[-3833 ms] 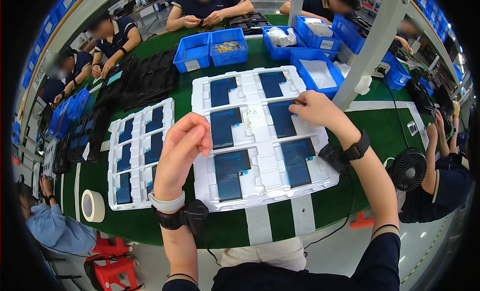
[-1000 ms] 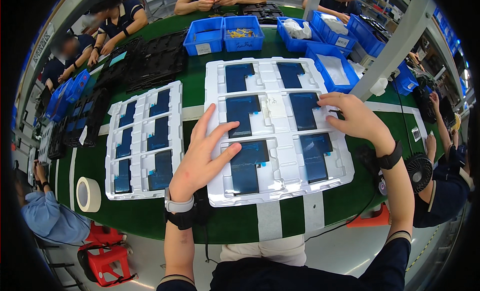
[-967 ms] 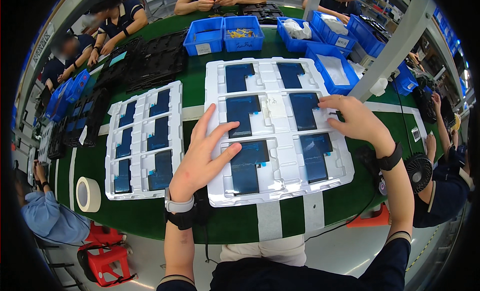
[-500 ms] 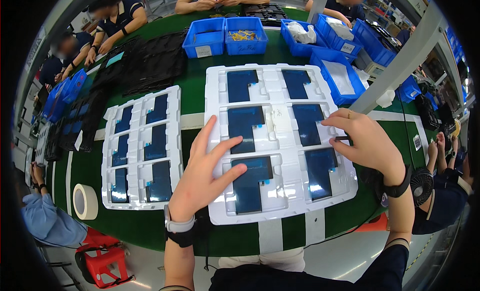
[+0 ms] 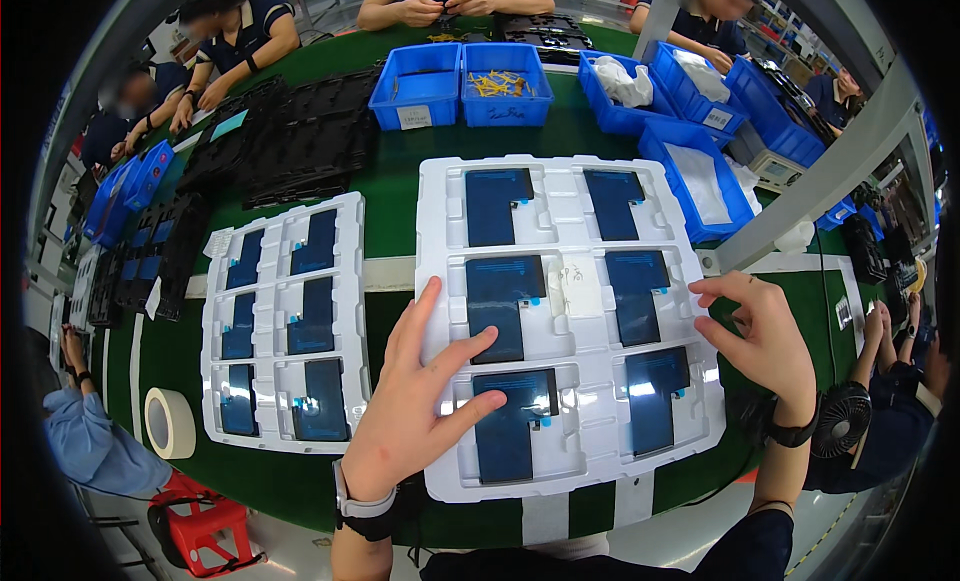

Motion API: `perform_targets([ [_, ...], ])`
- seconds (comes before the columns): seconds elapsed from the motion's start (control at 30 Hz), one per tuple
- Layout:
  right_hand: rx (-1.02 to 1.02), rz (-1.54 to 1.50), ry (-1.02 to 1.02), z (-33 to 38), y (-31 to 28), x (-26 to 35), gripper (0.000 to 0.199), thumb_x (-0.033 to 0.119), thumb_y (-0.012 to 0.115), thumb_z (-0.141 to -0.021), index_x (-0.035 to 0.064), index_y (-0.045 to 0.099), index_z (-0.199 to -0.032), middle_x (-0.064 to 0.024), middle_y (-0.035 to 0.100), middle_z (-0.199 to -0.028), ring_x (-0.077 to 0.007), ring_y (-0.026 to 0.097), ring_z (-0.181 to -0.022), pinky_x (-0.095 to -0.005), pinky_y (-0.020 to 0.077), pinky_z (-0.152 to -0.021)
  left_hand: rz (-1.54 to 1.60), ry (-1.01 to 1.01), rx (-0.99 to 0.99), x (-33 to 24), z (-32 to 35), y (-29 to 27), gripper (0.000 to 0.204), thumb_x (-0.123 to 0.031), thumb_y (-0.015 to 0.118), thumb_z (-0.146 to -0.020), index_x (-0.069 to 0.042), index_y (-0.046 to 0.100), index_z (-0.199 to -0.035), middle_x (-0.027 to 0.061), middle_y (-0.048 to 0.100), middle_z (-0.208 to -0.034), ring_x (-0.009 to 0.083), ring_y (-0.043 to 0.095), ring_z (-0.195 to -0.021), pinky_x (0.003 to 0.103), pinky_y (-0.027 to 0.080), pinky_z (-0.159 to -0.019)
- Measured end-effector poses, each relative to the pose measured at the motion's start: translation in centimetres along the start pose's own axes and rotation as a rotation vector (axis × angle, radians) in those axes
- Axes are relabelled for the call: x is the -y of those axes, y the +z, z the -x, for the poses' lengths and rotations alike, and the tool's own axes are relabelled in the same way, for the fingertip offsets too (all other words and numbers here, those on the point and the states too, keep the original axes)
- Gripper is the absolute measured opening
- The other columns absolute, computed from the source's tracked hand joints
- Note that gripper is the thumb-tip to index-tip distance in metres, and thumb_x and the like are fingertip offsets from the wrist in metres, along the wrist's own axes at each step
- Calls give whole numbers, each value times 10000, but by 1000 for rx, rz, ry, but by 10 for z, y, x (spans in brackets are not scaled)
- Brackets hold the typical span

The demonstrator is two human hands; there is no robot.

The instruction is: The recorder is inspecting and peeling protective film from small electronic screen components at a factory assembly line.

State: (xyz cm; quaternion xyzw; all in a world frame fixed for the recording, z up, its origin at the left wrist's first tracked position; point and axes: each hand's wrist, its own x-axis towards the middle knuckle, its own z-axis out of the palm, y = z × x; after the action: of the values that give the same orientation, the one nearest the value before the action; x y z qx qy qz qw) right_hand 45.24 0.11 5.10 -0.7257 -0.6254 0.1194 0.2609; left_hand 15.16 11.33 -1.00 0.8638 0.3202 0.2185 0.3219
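A white moulded plastic tray (image 5: 590,381) lies in front of me, with several flat, dark blue, L-shaped pieces in its pockets. Each piece has a small light-blue tab at its inner corner. My left hand (image 5: 415,406) is spread over the tray's left edge, its forefinger and thumb reaching over the middle-left piece (image 5: 497,306) and the near-left piece (image 5: 503,431). At the right edge my right hand (image 5: 758,336) has thumb and forefinger apart, close to the middle-right piece (image 5: 632,296). Nothing shows between those fingers.
A similar white tray (image 5: 275,376) lies to the left, beside a roll of cream tape (image 5: 170,423). Behind stand blue bins (image 5: 507,109), black trays (image 5: 305,131) and a metal post (image 5: 820,186). A small black fan (image 5: 842,421) is right of my wrist. Other people work around the table.
My right hand has moved right, away from the middle-right piece, and a small dark thing between its fingers no longer shows. My left hand stays on the tray's left edge. The view has shifted.
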Motion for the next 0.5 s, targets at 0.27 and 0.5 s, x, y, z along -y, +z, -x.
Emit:
perform_targets([
  [0.27, -26, 147, 110, -2, -20, 7, 264, 66, 666, -720, 11, 638, -977, -43, 575, -603, -72, 415, -481, -228, 309, -451, 22, 43, -22, 1, 1, 1, 435, -210, 693, -762, -106, 587, -1171, 229, 182, -1462, 391, 222, -1342, 429, 221, -1066],
  [0.5, -153, 272, -81, -6, -43, 13, 244, 137, 670, -731, 29, 654, -949, -69, 566, -626, -99, 512, -551, -243, 364, -486, -14, 80, -56, 4, 3, 5, 414, -261, 685, -786, -121, 581, -1161, 230, 212, -1443, 413, 268, -1296, 442, 265, -1042],
])
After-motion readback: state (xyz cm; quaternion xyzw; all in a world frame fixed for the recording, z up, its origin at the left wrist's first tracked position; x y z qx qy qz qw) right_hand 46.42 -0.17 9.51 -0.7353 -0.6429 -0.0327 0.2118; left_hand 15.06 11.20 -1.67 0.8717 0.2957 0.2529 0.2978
